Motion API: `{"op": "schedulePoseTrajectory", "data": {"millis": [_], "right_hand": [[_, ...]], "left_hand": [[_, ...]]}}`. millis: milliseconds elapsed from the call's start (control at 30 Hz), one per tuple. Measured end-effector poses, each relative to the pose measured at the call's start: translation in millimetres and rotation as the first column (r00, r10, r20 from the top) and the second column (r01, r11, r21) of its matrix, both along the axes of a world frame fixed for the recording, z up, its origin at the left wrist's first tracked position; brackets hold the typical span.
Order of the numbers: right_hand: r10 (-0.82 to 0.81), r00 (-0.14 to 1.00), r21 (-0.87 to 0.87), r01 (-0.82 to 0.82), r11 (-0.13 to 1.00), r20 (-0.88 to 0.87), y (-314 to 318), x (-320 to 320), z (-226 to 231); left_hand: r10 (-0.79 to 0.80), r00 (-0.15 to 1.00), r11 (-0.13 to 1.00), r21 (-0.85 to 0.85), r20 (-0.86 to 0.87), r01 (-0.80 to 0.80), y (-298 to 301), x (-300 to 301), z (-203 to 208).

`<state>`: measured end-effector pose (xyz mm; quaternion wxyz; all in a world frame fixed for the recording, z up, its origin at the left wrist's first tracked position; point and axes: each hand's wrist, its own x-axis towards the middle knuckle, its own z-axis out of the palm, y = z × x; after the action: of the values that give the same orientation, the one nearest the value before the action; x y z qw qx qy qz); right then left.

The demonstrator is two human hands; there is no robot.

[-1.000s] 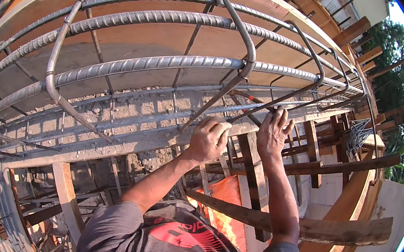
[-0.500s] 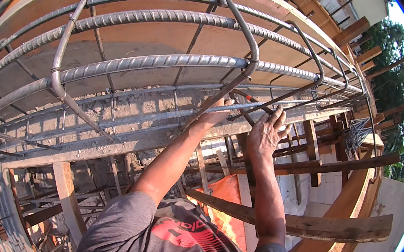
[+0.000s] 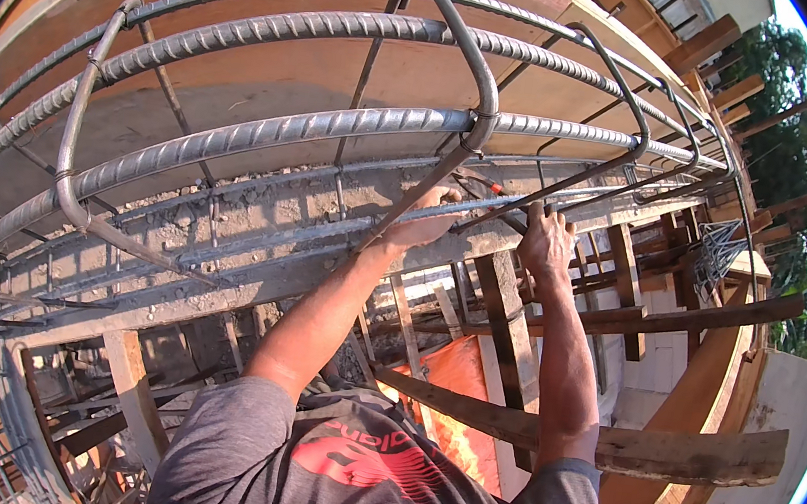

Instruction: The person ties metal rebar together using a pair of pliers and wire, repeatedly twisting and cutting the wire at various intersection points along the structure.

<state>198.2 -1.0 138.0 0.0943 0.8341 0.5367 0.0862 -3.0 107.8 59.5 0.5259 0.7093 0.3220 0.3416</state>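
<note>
A cage of ribbed steel bars, with a thick rebar (image 3: 339,121) at its near upper side, runs across the view inside a wooden trough. Bent stirrups, one of them this stirrup (image 3: 486,81), wrap around the bars. My left hand (image 3: 419,228) reaches in beneath that stirrup; its curled fingers are partly hidden by a lower bar, and their contents cannot be made out. My right hand (image 3: 550,244) is closed at the lower bars farther right, its fingertips bent over. Between the hands lies a thin dark piece with an orange-red mark (image 3: 496,189), its kind unclear.
Rubble and grit (image 3: 176,214) line the trough's bottom. Below its near edge stand wooden props (image 3: 133,390), a long timber (image 3: 681,453) and an orange sheet (image 3: 461,400). A bundle of thin metal rods (image 3: 720,246) lies at right.
My right hand has gone from spread fingers to a closed grasp, moving slightly right. My left hand has shifted slightly left. The view has shifted a little, so the cage appears farther left.
</note>
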Motion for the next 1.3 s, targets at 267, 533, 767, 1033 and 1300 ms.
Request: {"op": "schedulePoseTrajectory", "data": {"millis": [267,533,767,1033,1300], "right_hand": [[0.242,0.97,0.114,-0.244,0.963,0.03,10,78,-31],[-0.191,0.306,-0.232,-0.107,0.967,-0.933,11,39,29],[-0.42,0.118,-0.43,-0.083,0.899,-0.9,-2,35,9],[0.304,0.953,-0.044,-0.303,0.952,0.003,-28,-51,9],[0.151,0.97,0.04,-0.146,0.988,-0.193,-4,-14,27]], "left_hand": [[0.614,0.776,0.701,0.549,-0.143,-0.454,19,22,15],[0.489,0.811,0.809,0.514,-0.322,-0.283,43,27,-10],[0.439,0.797,0.861,0.449,-0.415,-0.239,41,25,12],[0.454,0.803,0.849,0.461,-0.385,-0.259,47,22,7],[0.405,0.836,0.883,0.397,-0.371,-0.251,44,24,12]]}}
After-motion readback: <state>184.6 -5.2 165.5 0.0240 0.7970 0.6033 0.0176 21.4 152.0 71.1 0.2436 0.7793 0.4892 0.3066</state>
